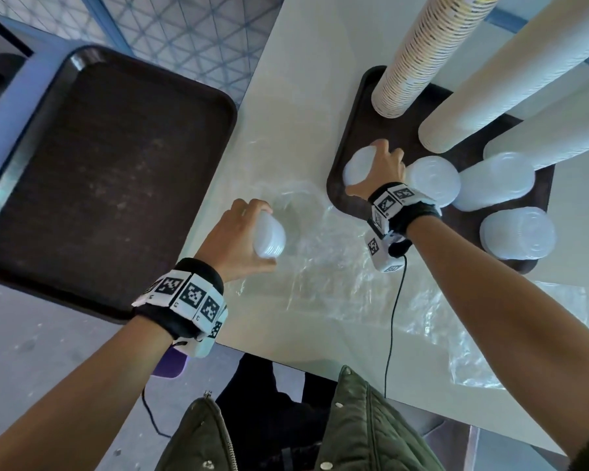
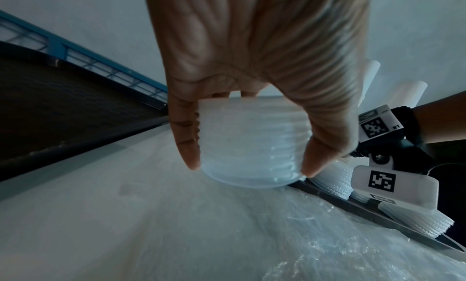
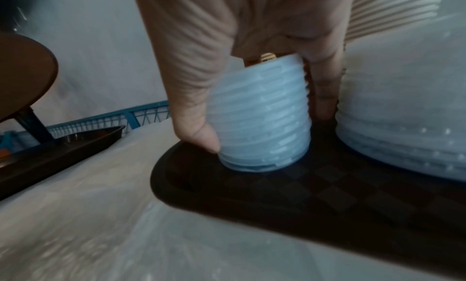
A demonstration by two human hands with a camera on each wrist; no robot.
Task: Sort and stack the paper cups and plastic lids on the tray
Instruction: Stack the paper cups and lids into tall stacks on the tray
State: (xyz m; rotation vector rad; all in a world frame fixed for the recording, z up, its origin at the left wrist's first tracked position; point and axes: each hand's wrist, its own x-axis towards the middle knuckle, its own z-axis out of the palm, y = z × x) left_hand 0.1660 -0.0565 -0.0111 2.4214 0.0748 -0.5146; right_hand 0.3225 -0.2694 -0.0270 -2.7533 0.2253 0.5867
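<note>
- Lids: the right hand (image 3: 252, 52) grips a short stack of lids (image 3: 262, 116), thumb on one side and fingers (image 3: 325, 94) on the other, its base at the near-left corner of the tray (image 3: 252, 201); whether it touches down I cannot tell.
- The left hand (image 2: 252, 66) pinches a second lid stack (image 2: 249, 143) the same way, tilted over the clear wrap (image 1: 320, 266) on the table (image 1: 286, 79).
- The lids look light, thin and slick; nested loosely, they may slide apart if squeezed at one end.
- I'd hold across the ribbed sides near the middle, lightly, since the plastic likely flexes.
- More lid stacks (image 1: 432, 180) and tall cup stacks (image 1: 419, 52) crowd the tray; a second tray (image 1: 99, 164) sits well left.
</note>
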